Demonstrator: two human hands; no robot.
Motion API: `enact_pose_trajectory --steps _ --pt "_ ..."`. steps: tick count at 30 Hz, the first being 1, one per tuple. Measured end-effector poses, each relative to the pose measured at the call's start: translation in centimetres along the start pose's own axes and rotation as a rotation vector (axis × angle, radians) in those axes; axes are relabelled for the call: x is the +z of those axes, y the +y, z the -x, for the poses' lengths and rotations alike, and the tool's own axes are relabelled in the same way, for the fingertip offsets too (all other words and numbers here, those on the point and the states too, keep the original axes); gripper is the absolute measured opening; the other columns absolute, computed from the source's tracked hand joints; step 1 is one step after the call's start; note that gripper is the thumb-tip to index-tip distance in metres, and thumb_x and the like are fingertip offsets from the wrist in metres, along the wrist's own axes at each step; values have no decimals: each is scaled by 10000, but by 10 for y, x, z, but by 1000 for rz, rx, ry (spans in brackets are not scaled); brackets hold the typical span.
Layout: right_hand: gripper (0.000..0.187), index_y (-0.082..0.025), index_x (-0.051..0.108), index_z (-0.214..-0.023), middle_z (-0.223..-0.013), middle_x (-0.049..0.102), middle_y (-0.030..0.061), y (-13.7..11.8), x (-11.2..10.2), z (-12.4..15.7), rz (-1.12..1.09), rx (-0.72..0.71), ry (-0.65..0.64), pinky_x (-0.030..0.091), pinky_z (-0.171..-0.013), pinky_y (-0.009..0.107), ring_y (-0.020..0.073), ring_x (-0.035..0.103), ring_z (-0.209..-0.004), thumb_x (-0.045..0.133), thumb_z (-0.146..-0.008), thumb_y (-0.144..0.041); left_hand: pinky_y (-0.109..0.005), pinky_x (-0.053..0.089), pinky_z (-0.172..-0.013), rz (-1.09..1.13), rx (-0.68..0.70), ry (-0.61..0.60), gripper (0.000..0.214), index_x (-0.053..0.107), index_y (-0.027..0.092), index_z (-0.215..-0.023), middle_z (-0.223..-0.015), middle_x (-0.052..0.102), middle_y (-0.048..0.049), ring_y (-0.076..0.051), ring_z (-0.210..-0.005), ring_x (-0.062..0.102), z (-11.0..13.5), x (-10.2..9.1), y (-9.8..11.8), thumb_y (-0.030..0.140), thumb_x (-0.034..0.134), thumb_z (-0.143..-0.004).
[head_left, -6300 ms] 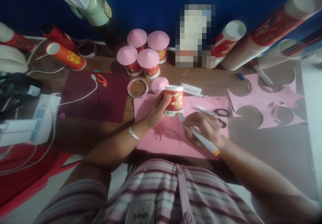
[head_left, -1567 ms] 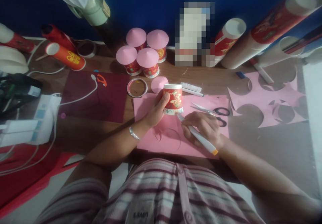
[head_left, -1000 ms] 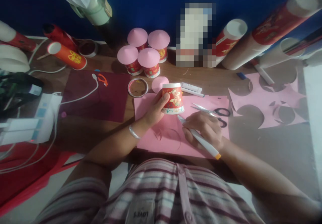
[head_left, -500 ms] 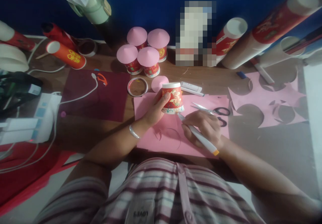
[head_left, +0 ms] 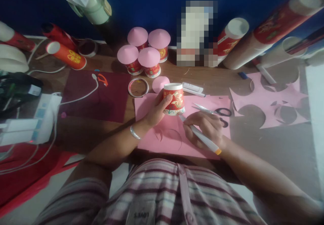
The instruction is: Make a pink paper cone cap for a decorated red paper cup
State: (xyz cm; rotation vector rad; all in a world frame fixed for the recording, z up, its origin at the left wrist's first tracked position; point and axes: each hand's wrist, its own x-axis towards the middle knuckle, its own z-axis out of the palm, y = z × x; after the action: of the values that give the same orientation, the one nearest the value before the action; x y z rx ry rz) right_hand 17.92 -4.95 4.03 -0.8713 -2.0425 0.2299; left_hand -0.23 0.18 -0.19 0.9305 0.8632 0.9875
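A red patterned paper cup (head_left: 174,99) stands upside down on a pink paper sheet (head_left: 167,140). My left hand (head_left: 155,110) is wrapped round its left side, thumb on the wall. My right hand (head_left: 207,128) is closed on a white marker (head_left: 202,137) with an orange end; the marker's tip touches the paper at the cup's lower right rim. A drawn circle shows on the pink sheet below the cup.
Scissors (head_left: 215,112) lie on the sheet right of the cup. Several pink-capped cups (head_left: 149,62) stand behind, with a tape ring (head_left: 138,87), a pink disc (head_left: 160,83) and glue sticks (head_left: 192,88). Cut pink paper (head_left: 268,103) lies right; cup stacks (head_left: 273,26) lean at the back; cables and a power strip (head_left: 37,117) sit left.
Almost nothing differs. My right hand and the marker shift slightly back and forth at the cup's lower right rim; the cup and my left hand stay put.
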Motion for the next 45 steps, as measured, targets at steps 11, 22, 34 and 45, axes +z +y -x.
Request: enact_pose_trajectory --steps 11,22,34,45 --pt "173 -189 570 -942 -687 671 4 1 0 -1 -12 -23 16 532 -515 283 151 648 -557 658 -846 -74 -437 572 -971 13 5 13 519 663 212 -1133 -1184 727 -124 -300 -1125 691 0 2 3 658 634 -870" --pt "142 -186 592 -998 -747 680 21 3 0 -2 -85 -84 52 659 -706 390 171 671 -662 658 -883 -134 -444 571 -986 224 -81 12 528 685 211 -1148 -1209 727 -113 -329 -1222 653 -4 0 3 632 683 -828" --pt "140 -157 617 -1015 -760 674 19 0 8 1 -199 -150 20 672 -884 479 161 661 -669 678 -889 -148 -385 587 -860 249 -57 56 438 659 240 -1047 -970 739 -15 -232 -965 734 -1 -1 2 445 846 -708" --pt "137 -185 603 -1002 -770 669 1 0 7 0 -200 -119 18 680 -873 458 148 663 -673 669 -892 -137 -394 565 -908 279 -45 -59 442 676 183 -1107 -1100 743 -91 -267 -1067 707 -2 0 7 467 770 -782"
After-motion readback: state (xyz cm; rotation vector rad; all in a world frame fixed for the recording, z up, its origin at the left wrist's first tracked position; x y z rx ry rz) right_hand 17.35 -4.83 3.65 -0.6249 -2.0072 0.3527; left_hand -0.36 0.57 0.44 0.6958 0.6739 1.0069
